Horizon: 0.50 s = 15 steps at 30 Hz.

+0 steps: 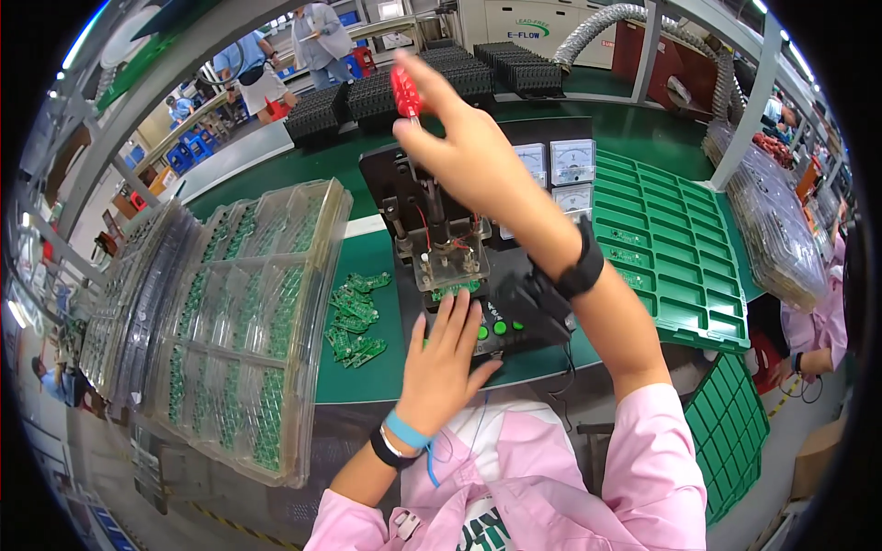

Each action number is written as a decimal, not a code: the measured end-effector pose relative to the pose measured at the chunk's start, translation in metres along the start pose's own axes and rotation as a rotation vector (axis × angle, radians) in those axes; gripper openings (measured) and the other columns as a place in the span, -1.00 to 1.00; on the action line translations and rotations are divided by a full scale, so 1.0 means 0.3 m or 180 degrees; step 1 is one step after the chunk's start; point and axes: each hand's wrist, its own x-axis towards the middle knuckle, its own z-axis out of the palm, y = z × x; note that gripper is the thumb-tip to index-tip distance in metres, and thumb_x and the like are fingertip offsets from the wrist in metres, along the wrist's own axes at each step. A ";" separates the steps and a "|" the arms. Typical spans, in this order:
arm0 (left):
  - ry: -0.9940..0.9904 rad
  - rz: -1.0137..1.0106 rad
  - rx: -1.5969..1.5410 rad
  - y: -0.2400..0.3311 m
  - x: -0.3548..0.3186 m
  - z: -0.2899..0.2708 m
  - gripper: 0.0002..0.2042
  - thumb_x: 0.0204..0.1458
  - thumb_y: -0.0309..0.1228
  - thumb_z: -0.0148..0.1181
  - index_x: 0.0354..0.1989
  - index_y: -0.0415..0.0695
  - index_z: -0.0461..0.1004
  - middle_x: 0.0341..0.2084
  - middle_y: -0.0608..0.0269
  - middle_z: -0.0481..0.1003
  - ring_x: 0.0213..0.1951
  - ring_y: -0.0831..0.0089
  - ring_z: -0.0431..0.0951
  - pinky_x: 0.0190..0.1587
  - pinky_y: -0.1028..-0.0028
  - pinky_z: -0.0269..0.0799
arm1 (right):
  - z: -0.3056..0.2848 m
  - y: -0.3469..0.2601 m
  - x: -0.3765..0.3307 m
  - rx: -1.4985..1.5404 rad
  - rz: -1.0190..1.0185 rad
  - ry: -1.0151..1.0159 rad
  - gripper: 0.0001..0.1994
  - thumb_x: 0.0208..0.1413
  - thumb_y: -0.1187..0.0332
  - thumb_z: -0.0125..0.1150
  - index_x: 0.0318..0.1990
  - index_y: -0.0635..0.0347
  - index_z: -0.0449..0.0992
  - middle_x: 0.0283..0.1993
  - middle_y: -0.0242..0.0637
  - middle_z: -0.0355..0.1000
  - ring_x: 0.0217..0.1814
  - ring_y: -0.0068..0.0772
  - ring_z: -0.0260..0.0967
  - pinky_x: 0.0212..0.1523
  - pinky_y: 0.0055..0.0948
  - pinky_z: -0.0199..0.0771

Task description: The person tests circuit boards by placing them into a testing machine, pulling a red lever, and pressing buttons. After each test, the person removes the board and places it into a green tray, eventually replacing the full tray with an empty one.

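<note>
Handle (pixel 405 90), red, sits at the top of the press fixture (pixel 432 197), and my right hand (pixel 457 130) is on it. Thumb is below, a finger above; the hand is motion-blurred, so I can't tell how firmly it's gripped. My left hand (pixel 441 358) is flat and unclenched, fingers straight, thumb spread toward the front edge of the base. Its fingertips are at the green circuit board (pixel 457 290), which lies under the front of the clear plate (pixel 450 267). I can't tell whether the plate touches it.

Green buttons (pixel 499 327) are just right of the left hand. Loose boards (pixel 354 317) lie in a heap on the green tabletop (pixel 375 387), left of the fixture. Further left I've got stacked clear trays (pixel 317 303), compartments filled with more boards. Panel meters (pixel 573 162) stand behind the right forearm. Green compartment tray (pixel 691 275) is to the right, a few boards in its near-left cells. Black racks (pixel 367 97) line the back.
</note>
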 end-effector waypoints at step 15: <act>0.1219 -0.0010 0.0577 -0.043 -0.189 0.182 -0.50 -0.04 -0.21 0.24 0.12 -0.09 0.42 0.15 0.15 0.40 0.23 0.13 0.31 0.27 0.03 0.05 | -0.068 0.078 -0.758 -0.1146 -0.0454 0.0139 -0.53 -0.14 0.59 0.22 0.04 0.19 0.48 0.19 -0.17 0.40 0.29 -0.09 0.28 0.25 -0.07 0.24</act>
